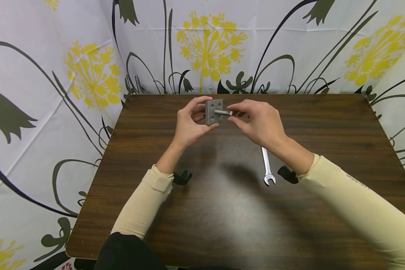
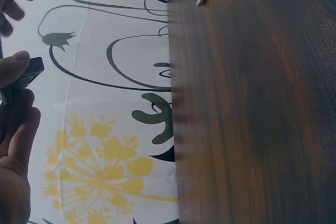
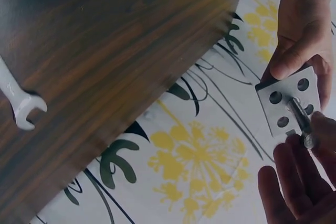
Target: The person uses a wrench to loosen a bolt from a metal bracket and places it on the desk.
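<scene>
My left hand (image 1: 190,125) grips a small square grey metal plate (image 1: 216,107) by its edges, thumb below and fingers above. Several round holes show in the plate's face, clearest in the right wrist view. A bolt (image 1: 224,112) stands in the middle of the plate, its shank jutting out toward the right. With thumb and fingertips, my right hand (image 1: 261,120) pinches the bolt's head end. In the left wrist view, a threaded end (image 2: 6,96) pokes out on the plate's other side, partly hidden by the fingers.
On the dark wooden table (image 1: 148,131) lies an open-end wrench (image 1: 266,165), its upper end hidden under the right hand. A white curtain (image 1: 148,41) with yellow and grey-green flower prints hangs behind the table and along its sides.
</scene>
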Motion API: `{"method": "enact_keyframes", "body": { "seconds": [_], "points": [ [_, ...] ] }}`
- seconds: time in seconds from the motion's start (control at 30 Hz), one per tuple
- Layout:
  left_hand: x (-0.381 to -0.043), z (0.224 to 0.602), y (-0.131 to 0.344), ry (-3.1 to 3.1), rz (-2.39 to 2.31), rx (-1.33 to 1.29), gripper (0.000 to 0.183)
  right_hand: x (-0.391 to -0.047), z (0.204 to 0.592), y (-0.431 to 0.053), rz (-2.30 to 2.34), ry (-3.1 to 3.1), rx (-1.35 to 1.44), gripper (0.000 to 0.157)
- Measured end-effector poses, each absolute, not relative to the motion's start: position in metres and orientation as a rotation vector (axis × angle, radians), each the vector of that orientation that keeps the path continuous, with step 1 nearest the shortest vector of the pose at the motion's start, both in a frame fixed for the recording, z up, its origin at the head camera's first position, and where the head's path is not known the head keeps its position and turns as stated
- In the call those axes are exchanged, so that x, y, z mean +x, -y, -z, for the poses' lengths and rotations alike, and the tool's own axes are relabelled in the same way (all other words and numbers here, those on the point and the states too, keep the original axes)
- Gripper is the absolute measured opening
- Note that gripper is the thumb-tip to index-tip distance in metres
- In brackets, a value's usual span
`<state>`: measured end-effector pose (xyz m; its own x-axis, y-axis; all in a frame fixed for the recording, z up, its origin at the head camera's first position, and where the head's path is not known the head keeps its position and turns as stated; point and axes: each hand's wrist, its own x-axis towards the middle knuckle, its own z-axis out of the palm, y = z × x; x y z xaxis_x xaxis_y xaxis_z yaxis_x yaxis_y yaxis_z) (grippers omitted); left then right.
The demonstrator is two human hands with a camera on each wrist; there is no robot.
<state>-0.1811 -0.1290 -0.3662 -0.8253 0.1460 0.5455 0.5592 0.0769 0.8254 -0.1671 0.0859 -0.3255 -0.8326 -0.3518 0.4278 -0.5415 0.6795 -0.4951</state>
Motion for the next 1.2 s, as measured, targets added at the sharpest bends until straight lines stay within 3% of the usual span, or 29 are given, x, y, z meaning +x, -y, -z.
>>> {"method": "enact_keyframes", "body": {
  "seconds": [0.2, 0.37, 0.6, 0.77, 1.0, 1.2],
  "points": [
    [-0.1810, 0.3661, 0.1284, 2.041, 1.779, -0.711, 0.064, -0.1676, 0.3260, -0.0857, -0.924, 2.633, 0.630, 0.033],
    [-0.1812, 0.3648, 0.1282, 2.043, 1.788, -0.711, 0.064, -0.1684, 0.3263, -0.0869, -0.906, 2.639, 0.677, 0.025],
    [-0.1809, 0.3642, 0.1281, 2.037, 1.777, -0.706, 0.064, -0.1693, 0.3262, -0.0861, -0.932, 2.634, 0.649, 0.036],
    [-0.1818, 0.3649, 0.1277, 2.047, 1.777, -0.704, 0.063, -0.1696, 0.3259, -0.0875, -0.911, 2.667, 0.658, 0.026],
    [-0.1808, 0.3636, 0.1286, 2.031, 1.775, -0.697, 0.063, -0.1696, 0.3253, -0.0867, -0.941, 2.651, 0.628, 0.035],
    [-0.1806, 0.3644, 0.1289, 2.031, 1.795, -0.688, 0.064, -0.1694, 0.3245, -0.0876, -0.949, 2.665, 0.654, 0.028]
  ]
}}
